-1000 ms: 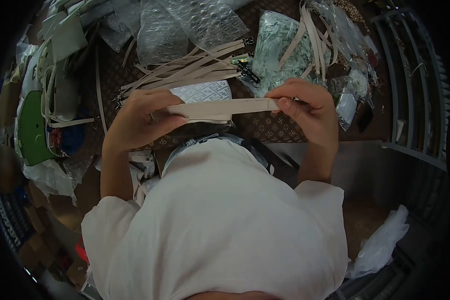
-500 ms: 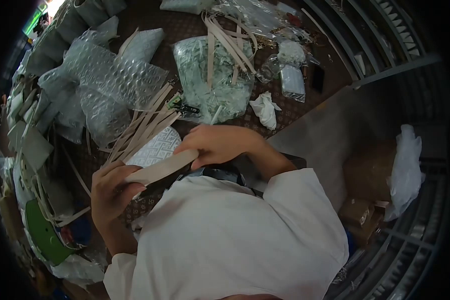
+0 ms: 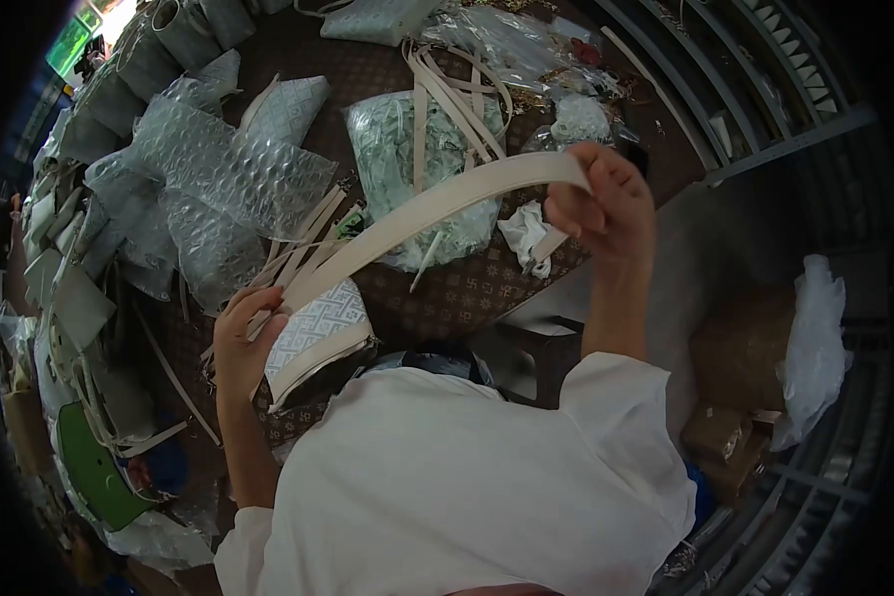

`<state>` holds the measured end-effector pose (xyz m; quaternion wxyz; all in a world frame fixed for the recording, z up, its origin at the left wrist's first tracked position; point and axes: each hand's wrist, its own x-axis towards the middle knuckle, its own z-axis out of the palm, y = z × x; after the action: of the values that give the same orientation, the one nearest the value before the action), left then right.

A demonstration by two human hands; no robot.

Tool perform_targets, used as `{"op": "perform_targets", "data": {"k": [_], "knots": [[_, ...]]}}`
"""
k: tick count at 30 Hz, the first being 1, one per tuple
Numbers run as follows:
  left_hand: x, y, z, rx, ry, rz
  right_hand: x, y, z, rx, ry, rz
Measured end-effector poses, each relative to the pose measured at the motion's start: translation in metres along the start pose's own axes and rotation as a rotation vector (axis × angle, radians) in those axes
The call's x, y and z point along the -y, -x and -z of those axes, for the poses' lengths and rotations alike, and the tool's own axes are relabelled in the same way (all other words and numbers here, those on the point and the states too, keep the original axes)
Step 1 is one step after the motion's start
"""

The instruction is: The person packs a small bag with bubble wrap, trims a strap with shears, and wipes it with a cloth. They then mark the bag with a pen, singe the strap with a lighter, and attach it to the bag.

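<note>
A beige bag strap (image 3: 437,204) arches across the table between my two hands. My left hand (image 3: 248,333) pinches its lower left part beside a small white-and-grey patterned bag (image 3: 318,323) with beige trim. Raised at the right, my right hand (image 3: 606,204) has its fingers curled around the strap, whose end hangs below the palm. Under the arch lie a clear plastic bag (image 3: 382,159) of pale green pieces and a crumpled white wrapper (image 3: 521,233). More beige straps (image 3: 452,94) rest on top of that plastic bag.
Bubble wrap (image 3: 209,149) covers the left part of the brown patterned table (image 3: 457,308). Grey bags (image 3: 189,35) line its far left edge, and a green piece (image 3: 94,467) lies lower left. Metal shelving (image 3: 795,139) and cardboard boxes (image 3: 745,348) stand on the right.
My right hand has swung up and to the right, drawing the strap out into a long arch. My left hand has shifted slightly right, and the patterned bag now shows more fully.
</note>
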<state>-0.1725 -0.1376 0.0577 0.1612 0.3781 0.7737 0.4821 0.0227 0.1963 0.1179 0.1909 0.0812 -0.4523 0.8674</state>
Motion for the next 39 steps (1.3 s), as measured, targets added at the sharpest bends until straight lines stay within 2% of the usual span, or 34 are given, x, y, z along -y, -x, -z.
{"op": "perform_targets", "data": {"k": [1,2,4,6,7,8,11,13,15,17,18,20,21,23,25,27,28,32,35,37,39], "knots": [[0.006,0.002,-0.003,-0.106,0.056,-0.055,0.010,-0.003,0.002,0.004,-0.003,-0.007],[0.007,0.002,-0.004,-0.119,0.055,-0.044,0.020,-0.009,0.003,0.024,-0.019,0.025],[0.010,0.008,-0.001,-0.138,-0.175,-0.058,0.035,-0.019,0.008,0.070,-0.023,0.059],[0.005,0.014,-0.008,-0.185,0.103,0.059,0.035,-0.032,0.003,0.128,-0.008,0.090],[-0.002,0.016,-0.008,-0.158,0.059,0.041,0.029,-0.039,-0.003,0.155,-0.003,0.111],[-0.008,0.019,-0.010,-0.129,0.018,0.033,0.021,-0.044,-0.007,0.161,0.045,0.074],[-0.027,0.022,-0.025,-0.101,0.252,-0.010,-0.035,-0.066,-0.036,0.241,0.066,-0.059],[-0.044,0.022,-0.033,-0.178,0.236,-0.124,-0.078,-0.077,-0.066,0.280,0.077,-0.112],[-0.053,0.023,-0.034,-0.298,0.200,-0.130,-0.117,-0.082,-0.096,0.333,0.321,-0.063],[-0.059,0.022,-0.029,-0.447,0.188,-0.201,-0.144,-0.084,-0.120,0.389,0.333,-0.132],[-0.061,0.026,-0.023,-0.467,0.180,-0.196,-0.154,-0.086,-0.128,0.407,0.363,-0.185],[-0.062,0.038,-0.005,-0.524,0.617,0.061,-0.168,-0.092,-0.138,0.451,0.341,-0.225],[-0.058,0.041,0.011,-0.555,0.618,0.039,-0.174,-0.092,-0.143,0.475,0.326,-0.259],[-0.054,0.051,0.058,-0.626,0.557,0.143,-0.173,-0.092,-0.152,0.468,0.333,-0.283],[-0.036,0.055,0.110,-0.684,0.468,0.162,-0.175,-0.091,-0.145,0.444,0.293,-0.387],[-0.024,0.063,0.168,-0.572,0.331,0.157,-0.180,-0.090,-0.132,0.421,0.328,-0.403],[-0.020,0.062,0.170,-0.565,0.331,0.154,-0.182,-0.089,-0.127,0.401,0.360,-0.421],[0.026,0.099,0.249,-0.685,0.247,0.159,-0.185,-0.082,-0.117,0.353,0.372,-0.449],[0.039,0.124,0.259,-0.767,0.195,0.165,-0.188,-0.078,-0.106,0.335,0.387,-0.475],[0.056,0.158,0.243,-0.857,-0.017,0.297,-0.193,-0.075,-0.096,0.318,0.429,-0.488],[0.104,0.204,0.226,-0.857,0.085,0.387,-0.202,-0.070,-0.083,0.276,0.471,-0.525]]}}
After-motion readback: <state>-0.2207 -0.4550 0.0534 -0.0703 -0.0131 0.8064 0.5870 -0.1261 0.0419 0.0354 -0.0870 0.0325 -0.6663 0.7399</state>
